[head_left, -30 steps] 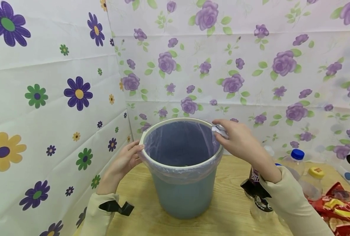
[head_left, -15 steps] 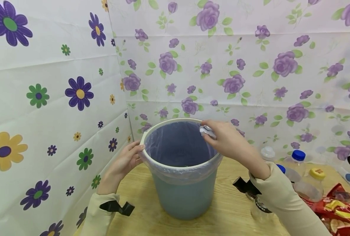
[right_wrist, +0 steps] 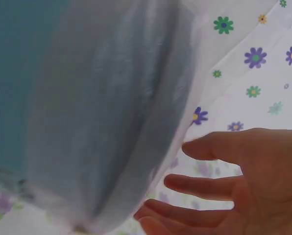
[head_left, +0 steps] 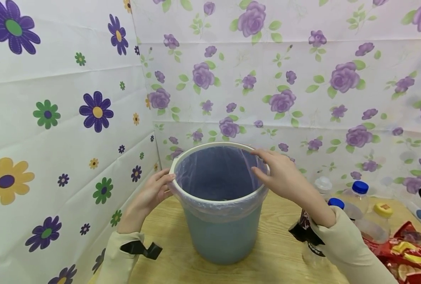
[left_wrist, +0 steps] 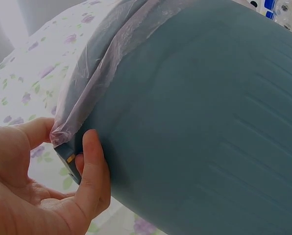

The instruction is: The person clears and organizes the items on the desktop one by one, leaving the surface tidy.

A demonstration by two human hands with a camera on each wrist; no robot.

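Note:
A blue-green trash can (head_left: pixel 224 236) stands upright on the wooden table, with a clear plastic liner (head_left: pixel 210 211) folded over its pale rim (head_left: pixel 219 202). My left hand (head_left: pixel 151 193) grips the can at the left of the rim, its thumb on the liner edge and its fingers underneath, as the left wrist view also shows. On the opposite side, my right hand (head_left: pixel 283 173) reaches over the right part of the rim with thumb and fingers apart. Nothing lies between them; in the right wrist view the fingers (right_wrist: pixel 200 186) are spread beside the lined rim. The can's bottom inside is hidden.
Clear plastic bottles stand to the right, one with a blue cap (head_left: pixel 360 187) and one with a yellow cap (head_left: pixel 383 210). Red snack bags (head_left: pixel 409 252) lie at the right edge. Floral cloth walls (head_left: pixel 210 98) enclose the table at the back and left.
My right hand moved left over the opening with a crumpled white paper, then let it go and drew back to the right. The paper is out of sight. The left hand kept its grip.

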